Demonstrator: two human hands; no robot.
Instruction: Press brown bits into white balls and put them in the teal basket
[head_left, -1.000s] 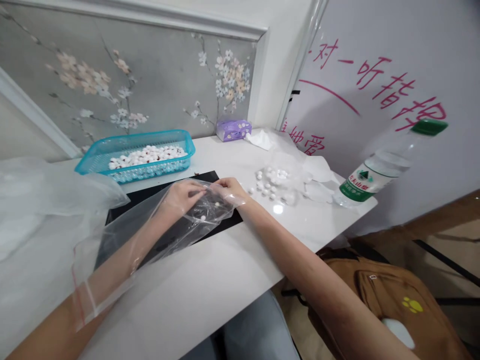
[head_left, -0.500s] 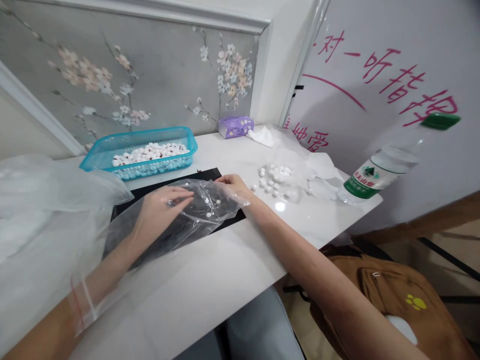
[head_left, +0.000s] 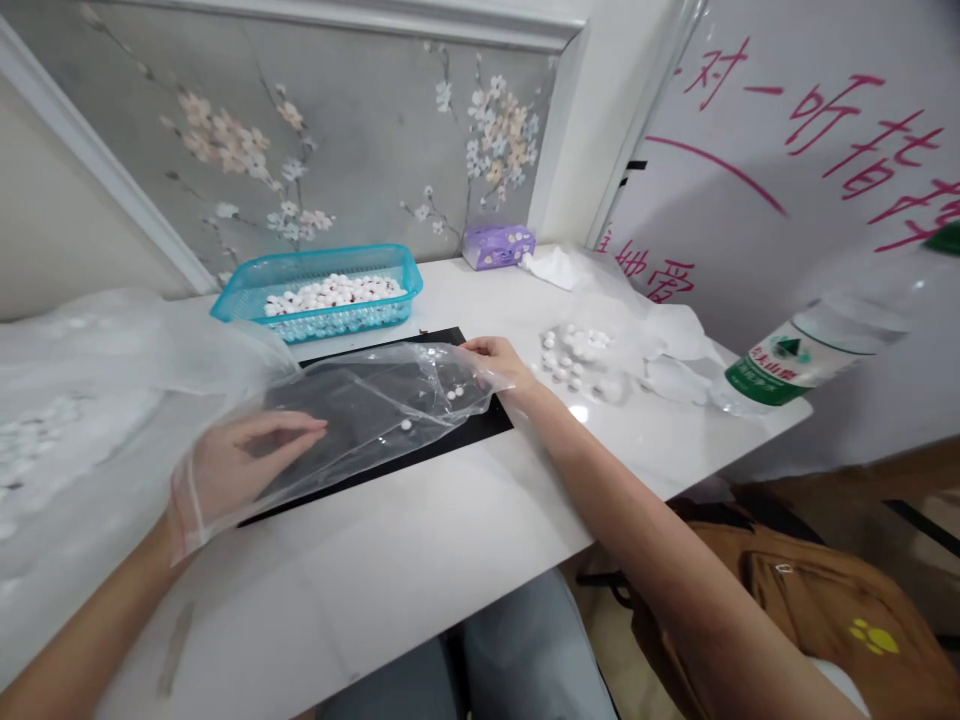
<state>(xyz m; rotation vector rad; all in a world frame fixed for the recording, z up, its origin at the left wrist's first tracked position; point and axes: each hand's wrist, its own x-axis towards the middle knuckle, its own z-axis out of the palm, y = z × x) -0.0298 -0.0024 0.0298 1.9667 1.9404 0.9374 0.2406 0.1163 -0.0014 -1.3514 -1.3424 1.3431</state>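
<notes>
A clear plastic zip bag (head_left: 352, 400) lies stretched across a black mat (head_left: 450, 430), with a few small white balls (head_left: 406, 425) inside it. My left hand (head_left: 232, 460) is within the bag, near its red-lined mouth. Its fingers are stretched forward, thumb and fingertips close to each other, and I see nothing between them. At the bag's far right end, my right hand (head_left: 495, 360) pinches the plastic at the mat's edge.
Behind the mat stands a blue basket (head_left: 315, 270) of white balls with dark red marks. More white balls (head_left: 577, 355) lie right, among thin plastic. A purple tissue pack (head_left: 499, 246), a water bottle (head_left: 795, 360) and a large translucent bag (head_left: 90, 400) are around the white table (head_left: 375, 560).
My left hand has drawn back left toward the bag's mouth. Another white ball now shows inside the bag. My right hand keeps its hold at the bag's end. The view has shifted slightly left.
</notes>
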